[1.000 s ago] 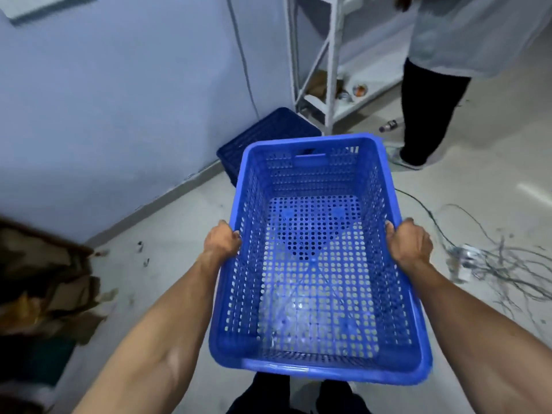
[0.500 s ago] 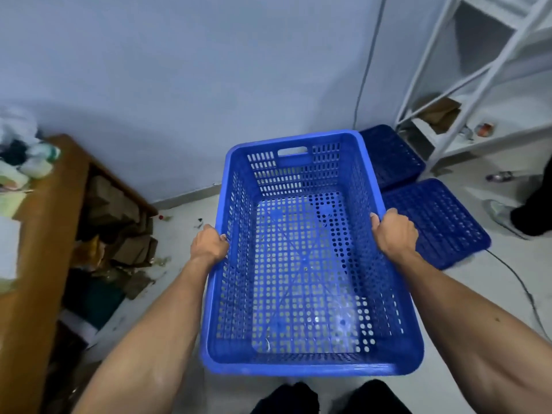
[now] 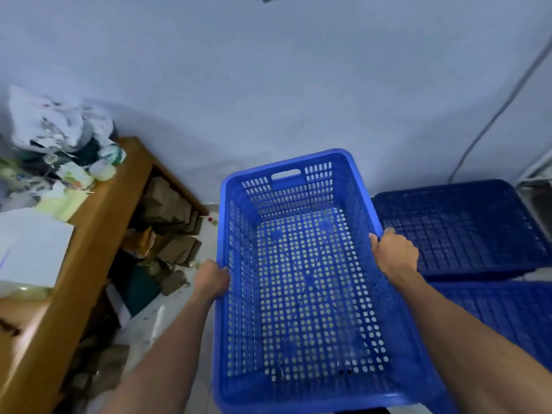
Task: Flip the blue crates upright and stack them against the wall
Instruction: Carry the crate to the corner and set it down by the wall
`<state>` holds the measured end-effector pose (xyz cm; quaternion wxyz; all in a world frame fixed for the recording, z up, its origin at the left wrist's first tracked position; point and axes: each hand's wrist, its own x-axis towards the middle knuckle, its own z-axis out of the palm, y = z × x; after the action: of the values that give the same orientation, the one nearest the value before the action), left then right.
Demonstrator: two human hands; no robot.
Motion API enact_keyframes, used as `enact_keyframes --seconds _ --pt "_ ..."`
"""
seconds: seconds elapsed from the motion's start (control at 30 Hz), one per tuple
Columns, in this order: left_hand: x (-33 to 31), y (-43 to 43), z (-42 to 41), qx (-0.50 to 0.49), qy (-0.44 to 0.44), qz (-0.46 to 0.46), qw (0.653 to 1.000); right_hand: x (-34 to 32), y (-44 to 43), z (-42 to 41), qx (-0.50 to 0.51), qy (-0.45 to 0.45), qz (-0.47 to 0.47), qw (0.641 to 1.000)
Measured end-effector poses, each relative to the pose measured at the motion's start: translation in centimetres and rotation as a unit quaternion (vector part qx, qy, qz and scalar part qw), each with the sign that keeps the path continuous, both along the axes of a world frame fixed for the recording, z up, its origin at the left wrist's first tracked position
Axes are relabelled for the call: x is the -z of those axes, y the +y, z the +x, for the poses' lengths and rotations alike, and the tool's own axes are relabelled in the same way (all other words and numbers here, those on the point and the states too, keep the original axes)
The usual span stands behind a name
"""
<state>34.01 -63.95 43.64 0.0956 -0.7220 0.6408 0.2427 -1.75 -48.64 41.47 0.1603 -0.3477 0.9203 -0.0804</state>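
Blue crate (image 3: 286, 192) carried closer to the wall (image 3: 268, 85); two overturned crates (image 3: 460, 228) now lie just right of it.
Left hand (image 3: 212, 279) and right hand (image 3: 394, 253) curl over its long rims, holding it upright, empty, off the floor. Its long axis points at the wall, and a cluttered table (image 3: 89, 234) stands to the left.

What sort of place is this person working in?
Likely a storeroom or back room. The left hand and right hand hold an upright perforated blue crate, more overturned crates lie by the wall, and cardboard boxes are crammed under a cluttered wooden table.
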Motion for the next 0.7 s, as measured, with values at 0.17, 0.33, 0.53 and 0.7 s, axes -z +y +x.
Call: enact_keyframes --seconds 0.17,0.33,0.53,0.7 --pt "0.9 -2.4 -1.0 -0.047 0.0 0.028 0.999 0.9 -6.8 -2.5 -0.046 -0.024 0.038 0.998" --pt "3.1 -5.1 -0.2 -0.077 -0.004 0.053 0.996 2.0 -12.9 -2.7 -0.076 -0.034 0.06 0.995" --pt "8.1 -9.4 2.2 -0.135 0.059 0.079 0.986 4.3 -20.9 -1.1 -0.103 -0.014 0.101 0.989" --pt "14.9 -12.6 2.2 -0.147 0.077 0.103 0.981 10.3 -27.2 -0.3 -0.094 -0.005 0.128 0.987"
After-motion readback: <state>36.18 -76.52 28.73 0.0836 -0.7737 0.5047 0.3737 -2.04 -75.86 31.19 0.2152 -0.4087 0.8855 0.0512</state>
